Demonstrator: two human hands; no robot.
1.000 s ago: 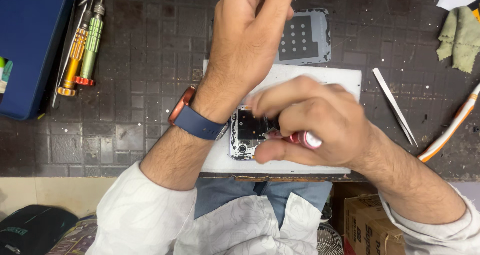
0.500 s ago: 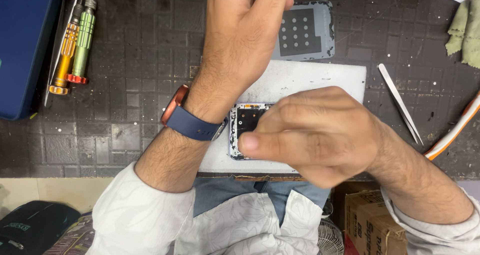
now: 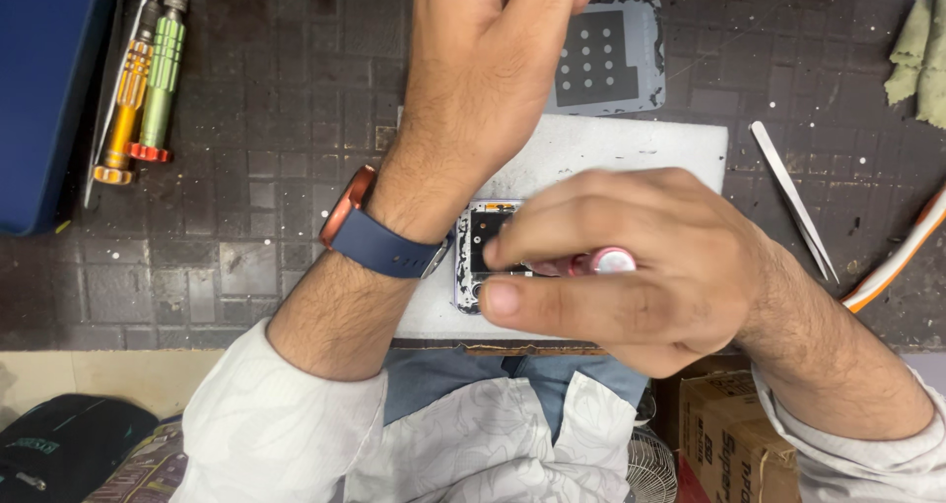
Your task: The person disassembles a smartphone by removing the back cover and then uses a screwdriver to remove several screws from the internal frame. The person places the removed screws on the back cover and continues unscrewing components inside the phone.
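An opened phone (image 3: 480, 237) lies on a white foam pad (image 3: 631, 148) at the near edge of the dark work mat (image 3: 286, 99). My left hand (image 3: 483, 79), with a blue-strapped watch (image 3: 379, 242) on the wrist, reaches over the pad and presses down on the phone's far part, which it hides. My right hand (image 3: 641, 267) is closed around a small screwdriver with a red and silver handle (image 3: 596, 263), held sideways with its tip at the phone's exposed end.
A grey phone back cover (image 3: 616, 65) lies beyond the pad. Orange and green screwdrivers (image 3: 143, 89) rest at the left beside a blue case (image 3: 44, 79). Metal tweezers (image 3: 788, 198), an orange-white tool (image 3: 902, 252) and a green cloth (image 3: 921, 60) are at the right.
My right hand has shifted slightly right and turned, so the screwdriver handle shows again between the fingers. The left hand stays on the phone.
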